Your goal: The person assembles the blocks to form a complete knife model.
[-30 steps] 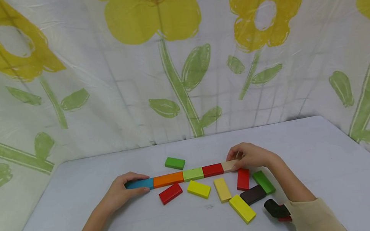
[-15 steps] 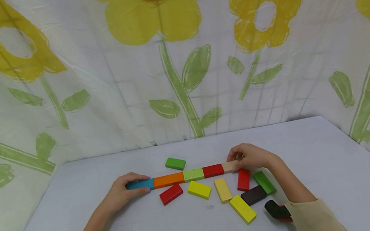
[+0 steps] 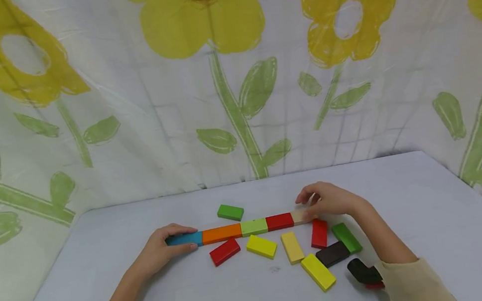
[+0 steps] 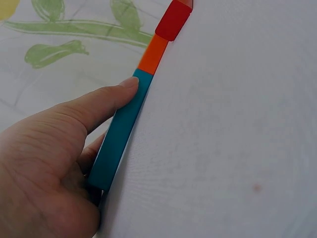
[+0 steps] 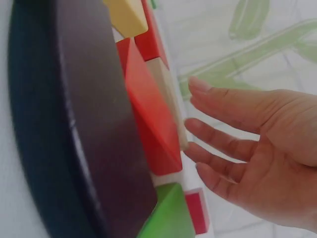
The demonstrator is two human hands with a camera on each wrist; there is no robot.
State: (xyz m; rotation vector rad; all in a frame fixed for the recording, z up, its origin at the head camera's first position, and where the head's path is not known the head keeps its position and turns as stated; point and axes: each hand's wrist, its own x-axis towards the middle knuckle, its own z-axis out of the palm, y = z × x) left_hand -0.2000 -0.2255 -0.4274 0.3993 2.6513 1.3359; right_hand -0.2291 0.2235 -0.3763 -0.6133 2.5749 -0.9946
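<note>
A straight row of blocks lies on the white table: a blue block, an orange block, a light green block, a red block and a plain wood block. My left hand grips the blue block at the row's left end; in the left wrist view its thumb lies along that block. At the other end, my right hand hovers by the plain wood block, its fingers loosely extended. The right wrist view has these fingers beside the wood block, holding nothing.
In front of the row lie loose blocks, among them a red one, two yellow ones, a tan one, a dark brown one and a green one. Another green block lies behind it. A flower-printed sheet hangs beyond the table.
My right hand has loosened from the plain wood block, its fingers lifting and spreading slightly away. The left hand keeps its grip on the blue block. The head view has shifted a little.
</note>
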